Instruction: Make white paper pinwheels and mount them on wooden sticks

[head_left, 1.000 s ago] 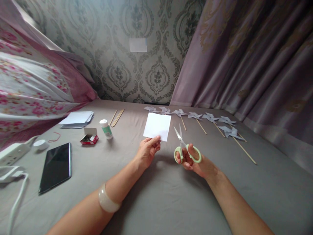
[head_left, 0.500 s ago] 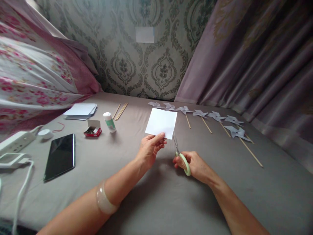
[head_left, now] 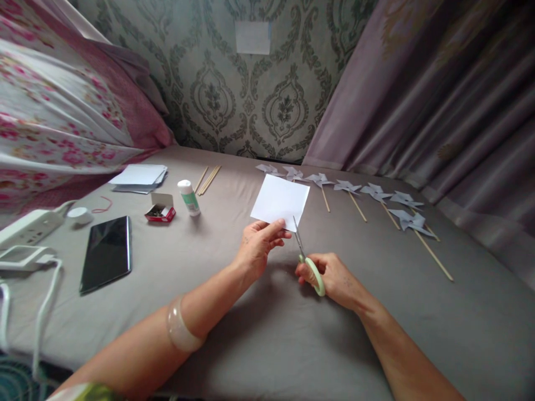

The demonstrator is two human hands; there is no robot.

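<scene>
Between thumb and fingers, my left hand (head_left: 261, 245) pinches the near edge of a square white sheet of paper (head_left: 279, 197), held up above the grey cloth. My right hand (head_left: 330, 278) grips a pair of scissors (head_left: 314, 274) by their pale green handles. The blades point up and away from me, with the upper one lying over the sheet's near right corner, close to my left fingertips. From this angle I cannot tell how far the blades have cut.
Several paper pinwheels on sticks (head_left: 412, 220) lie at the right. Leftward are a glue stick (head_left: 189, 197), a red box of small metal pieces (head_left: 160, 211), wooden sticks (head_left: 210, 180), stacked paper (head_left: 137, 175), a phone (head_left: 106, 253) and a power strip (head_left: 35, 225) with cables.
The scissors have turned and moved left from beside the paper, and their blades have come to its near right corner. The sheet has tilted a little, and my view has dipped.
</scene>
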